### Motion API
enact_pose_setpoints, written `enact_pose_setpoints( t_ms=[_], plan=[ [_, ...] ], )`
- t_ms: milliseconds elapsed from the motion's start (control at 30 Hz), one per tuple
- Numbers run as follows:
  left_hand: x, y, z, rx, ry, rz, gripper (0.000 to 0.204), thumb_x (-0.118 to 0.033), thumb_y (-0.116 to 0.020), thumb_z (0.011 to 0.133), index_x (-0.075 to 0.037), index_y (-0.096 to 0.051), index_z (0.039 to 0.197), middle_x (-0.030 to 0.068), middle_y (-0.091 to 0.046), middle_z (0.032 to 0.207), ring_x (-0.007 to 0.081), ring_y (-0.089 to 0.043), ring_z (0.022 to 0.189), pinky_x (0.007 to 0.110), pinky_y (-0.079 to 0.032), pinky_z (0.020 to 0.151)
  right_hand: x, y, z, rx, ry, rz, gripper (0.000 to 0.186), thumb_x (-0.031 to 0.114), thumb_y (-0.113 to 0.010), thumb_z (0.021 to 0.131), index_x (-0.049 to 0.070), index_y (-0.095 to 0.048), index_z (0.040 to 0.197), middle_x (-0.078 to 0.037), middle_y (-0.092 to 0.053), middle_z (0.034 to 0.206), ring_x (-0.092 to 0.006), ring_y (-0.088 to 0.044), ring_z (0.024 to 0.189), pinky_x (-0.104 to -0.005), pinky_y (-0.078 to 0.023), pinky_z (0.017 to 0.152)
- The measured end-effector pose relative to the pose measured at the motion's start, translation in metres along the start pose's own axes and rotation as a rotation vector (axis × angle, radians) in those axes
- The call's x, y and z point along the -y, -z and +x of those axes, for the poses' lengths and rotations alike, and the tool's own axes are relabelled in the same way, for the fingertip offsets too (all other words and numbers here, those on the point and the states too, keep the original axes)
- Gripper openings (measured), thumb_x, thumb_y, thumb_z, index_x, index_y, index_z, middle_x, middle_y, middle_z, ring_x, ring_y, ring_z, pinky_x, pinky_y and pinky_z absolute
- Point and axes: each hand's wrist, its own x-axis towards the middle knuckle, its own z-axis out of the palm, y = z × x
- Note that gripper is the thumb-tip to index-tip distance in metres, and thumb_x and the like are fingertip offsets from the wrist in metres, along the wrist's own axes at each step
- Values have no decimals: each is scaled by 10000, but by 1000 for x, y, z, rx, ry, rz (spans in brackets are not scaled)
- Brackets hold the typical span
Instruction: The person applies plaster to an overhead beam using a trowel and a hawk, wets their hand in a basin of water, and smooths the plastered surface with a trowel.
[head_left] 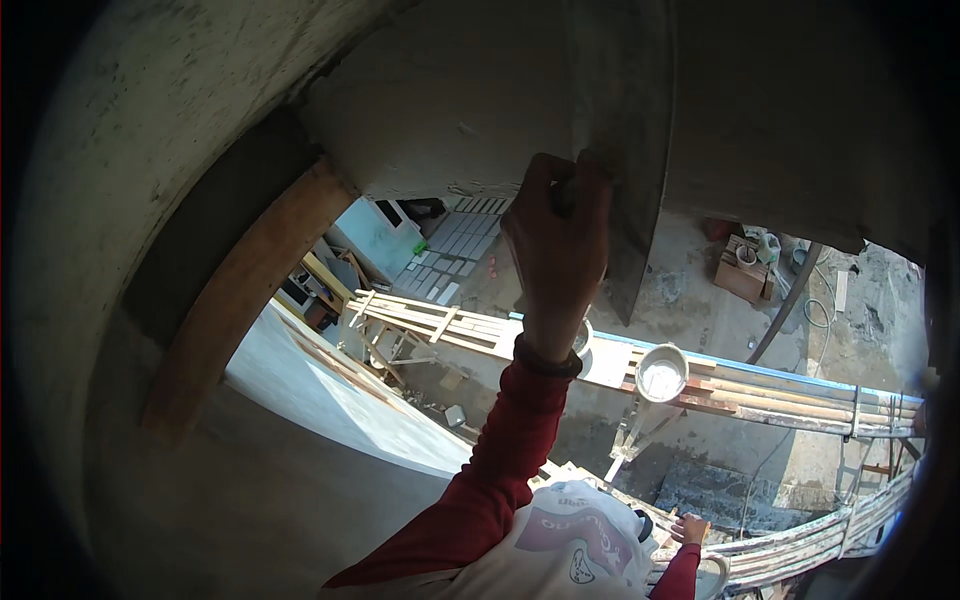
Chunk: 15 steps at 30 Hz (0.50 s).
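Note:
My left hand, in a dark red sleeve and a dark wristband, is raised in front of me. Its fingers are curled closed on a long flat straightedge, a grey board running from the upper edge down past the hand. The straightedge lies over a grey plastered surface; whether the two touch I cannot tell. Low at the right, my right hand appears open, fingers stretched, just above a pale bucket partly hidden by the arm.
Bamboo and plank scaffolding crosses below me, carrying a round bucket with whitish contents. More poles run at lower right. A wooden board edges the plaster at left. Farther down lie paving blocks, a wooden box and a hose.

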Motion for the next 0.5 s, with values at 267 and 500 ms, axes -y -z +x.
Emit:
enact_pose_setpoints(
  t_ms=[267,500],
  plan=[
    [-130,-98,-107,343,24,-283,327,-327,-657,831,-53,-489,890,167,-579,599,333,-622,554,386,-448,504,-26,24,-19,-37,10,140,197,305,-465,903,125,-531,952,-56,-580,778,-224,-620,610,-377,-492,472],
    [-119,-77,-188,769,302,-642,289,-257,-629,876,-53,-455,983,136,-592,735,222,-608,641,323,-437,563,116,11,-235,-819,990,159,273,207,-420,984,-19,-573,996,-30,-495,715,-106,-439,590,-251,-388,567]
  ],
)
